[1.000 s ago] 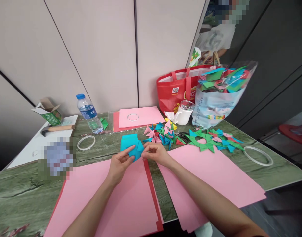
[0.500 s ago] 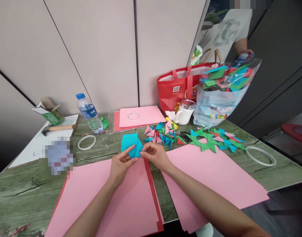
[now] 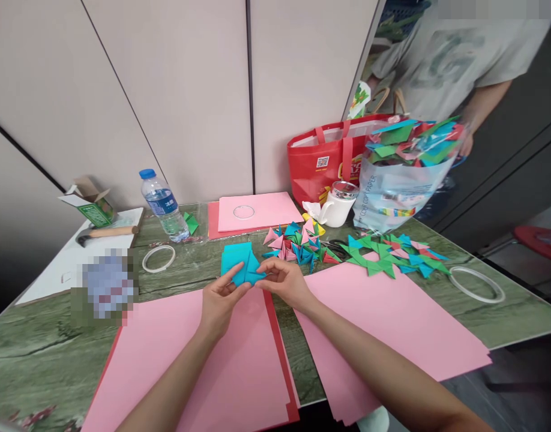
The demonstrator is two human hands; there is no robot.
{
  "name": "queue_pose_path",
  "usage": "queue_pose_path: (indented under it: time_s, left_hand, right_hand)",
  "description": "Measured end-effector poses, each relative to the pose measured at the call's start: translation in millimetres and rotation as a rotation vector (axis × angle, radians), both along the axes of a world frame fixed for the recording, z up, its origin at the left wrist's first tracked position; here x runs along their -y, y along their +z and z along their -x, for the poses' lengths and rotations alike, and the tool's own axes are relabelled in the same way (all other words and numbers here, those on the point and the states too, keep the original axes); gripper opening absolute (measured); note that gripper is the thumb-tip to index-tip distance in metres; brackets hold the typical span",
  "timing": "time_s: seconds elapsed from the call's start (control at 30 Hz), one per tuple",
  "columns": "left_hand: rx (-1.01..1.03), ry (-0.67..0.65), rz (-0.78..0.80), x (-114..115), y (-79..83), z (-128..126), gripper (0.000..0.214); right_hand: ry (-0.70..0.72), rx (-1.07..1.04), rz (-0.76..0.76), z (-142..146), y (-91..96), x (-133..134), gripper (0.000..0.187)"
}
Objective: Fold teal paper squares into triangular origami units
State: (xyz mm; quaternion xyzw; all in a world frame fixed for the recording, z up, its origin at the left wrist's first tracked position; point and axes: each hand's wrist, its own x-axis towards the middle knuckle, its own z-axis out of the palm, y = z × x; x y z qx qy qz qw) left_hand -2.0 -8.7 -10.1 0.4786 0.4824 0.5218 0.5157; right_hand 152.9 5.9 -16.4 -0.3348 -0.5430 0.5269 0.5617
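**Blue fold's swung round a bit, and we've got company**

So our blue folded paper [image 3: 251,274] has turned slightly over the last second, and its flap faces us more squarely now. It's up between our hands, overlapping the blue paper stack [image 3: 230,254] from our viewpoint, near the far edge of the left pink sheets [image 3: 189,354]. Left hand [image 3: 218,301] has it pinched, thumb against fingers; right hand [image 3: 285,285] nips the near right corner. We'd guess that's a crease getting lined up. Meanwhile someone in a printed T-shirt [image 3: 451,66] has come closer, by the clear bag [image 3: 392,192], but that doesn't seem to disturb our folding.
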Motion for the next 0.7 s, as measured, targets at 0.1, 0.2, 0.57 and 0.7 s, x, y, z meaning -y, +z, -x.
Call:
queue_pose_path:
  time_s: [0.1,0.2,0.57,0.7]
  left_hand:
    - [-0.020,-0.007,-0.011,1.1,0.2,0.1,0.056]
    - [-0.033,-0.002,-0.024,2.3,1.3,-0.5,0.054]
    - [-0.095,0.053,-0.016,5.2,7.4,-3.1,0.052]
    - [-0.076,0.058,-0.017,4.6,6.8,-3.2,0.053]
  right_hand:
    - [-0.019,0.009,0.048,-0.2,-0.9,-1.0,0.022]
    - [-0.019,-0.003,0.096,0.4,-1.7,-1.1,0.023]
    - [0.015,-0.032,0.072,2.6,-3.6,0.6,0.019]
    - [0.008,-0.034,0.055,3.5,-3.7,1.1,0.019]
